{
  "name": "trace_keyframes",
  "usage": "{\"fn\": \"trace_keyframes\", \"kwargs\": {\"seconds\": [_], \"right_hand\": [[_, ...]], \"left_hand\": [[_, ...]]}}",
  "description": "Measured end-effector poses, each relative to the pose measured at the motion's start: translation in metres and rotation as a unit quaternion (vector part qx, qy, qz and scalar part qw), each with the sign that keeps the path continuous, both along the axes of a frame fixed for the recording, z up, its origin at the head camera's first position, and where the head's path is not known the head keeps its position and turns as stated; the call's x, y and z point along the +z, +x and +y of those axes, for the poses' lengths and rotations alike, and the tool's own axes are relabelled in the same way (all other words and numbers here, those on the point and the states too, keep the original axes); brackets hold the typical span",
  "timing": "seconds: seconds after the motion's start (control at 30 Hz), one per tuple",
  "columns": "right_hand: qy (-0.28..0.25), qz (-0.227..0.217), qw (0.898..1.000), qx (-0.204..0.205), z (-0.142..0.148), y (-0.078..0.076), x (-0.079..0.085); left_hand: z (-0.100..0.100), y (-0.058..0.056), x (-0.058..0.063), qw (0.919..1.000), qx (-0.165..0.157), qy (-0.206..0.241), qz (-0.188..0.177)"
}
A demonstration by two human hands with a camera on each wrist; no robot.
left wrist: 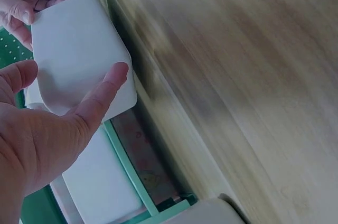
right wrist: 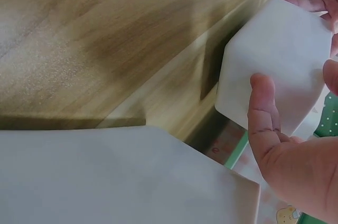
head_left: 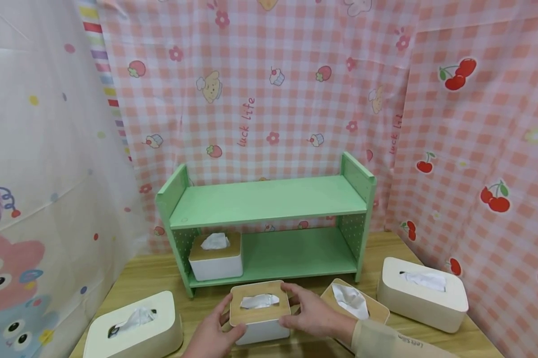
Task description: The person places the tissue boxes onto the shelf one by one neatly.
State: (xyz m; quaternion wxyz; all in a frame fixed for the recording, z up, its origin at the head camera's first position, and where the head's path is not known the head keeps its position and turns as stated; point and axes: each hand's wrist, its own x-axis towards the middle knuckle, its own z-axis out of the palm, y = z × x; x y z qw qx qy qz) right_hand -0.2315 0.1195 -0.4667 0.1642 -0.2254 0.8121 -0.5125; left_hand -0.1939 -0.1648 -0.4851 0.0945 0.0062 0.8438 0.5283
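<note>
A white tissue box [head_left: 263,333] with a wood-look lid and a tissue in its slot is in front of the green shelf [head_left: 269,199], at the middle of the head view. My left hand [head_left: 213,330] grips its left side, thumb at the front corner. On the opposite side my right hand [head_left: 311,313] holds it, thumb on the front face and fingers along the right side. Both wrist views show the box's plain white wall [left wrist: 79,44] between the two hands. A matching wood-lidded tissue box [head_left: 217,266] sits on the lower shelf at its left end.
Another wood-lidded tissue box [head_left: 376,311] stands on the table, partly behind my right forearm. Cream tissue boxes stand at far left [head_left: 161,330] and far right [head_left: 423,301]. Patterned curtains [head_left: 269,109] hang behind the shelf and along both sides.
</note>
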Motion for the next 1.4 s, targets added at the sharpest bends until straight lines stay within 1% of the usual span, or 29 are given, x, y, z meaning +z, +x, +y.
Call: {"fn": "trace_keyframes", "kwargs": {"seconds": [0.23, 0.37, 0.53, 0.8, 0.9, 1.03, 1.27, 1.4], "right_hand": [[0.005, -0.007, 1.0, -0.009, 0.0, 0.0, 0.003], [0.002, -0.016, 1.0, -0.011, 0.002, -0.001, 0.006], [0.009, -0.015, 1.0, -0.01, 0.005, -0.002, 0.009], [0.007, -0.008, 1.0, -0.003, 0.007, -0.005, 0.014], [0.006, -0.005, 1.0, -0.002, 0.008, -0.006, 0.016], [0.005, 0.005, 1.0, -0.005, 0.009, -0.006, 0.018], [0.005, 0.007, 1.0, -0.016, 0.012, -0.007, 0.024], [0.009, 0.008, 1.0, -0.027, 0.014, -0.008, 0.026]], "left_hand": [[0.002, -0.001, 0.004, 0.9996, 0.01, -0.027, 0.003], [0.003, -0.002, 0.007, 0.9992, 0.007, -0.038, 0.007], [0.004, -0.002, 0.011, 0.9988, 0.002, -0.046, 0.017], [0.007, -0.003, 0.019, 0.9992, -0.003, -0.036, 0.017], [0.008, -0.003, 0.022, 0.9993, -0.008, -0.028, 0.025], [0.009, -0.004, 0.025, 0.9989, -0.017, -0.02, 0.038], [0.01, -0.009, 0.031, 0.9991, -0.016, -0.017, 0.034], [0.011, -0.012, 0.034, 0.9984, -0.026, -0.007, 0.05]]}}
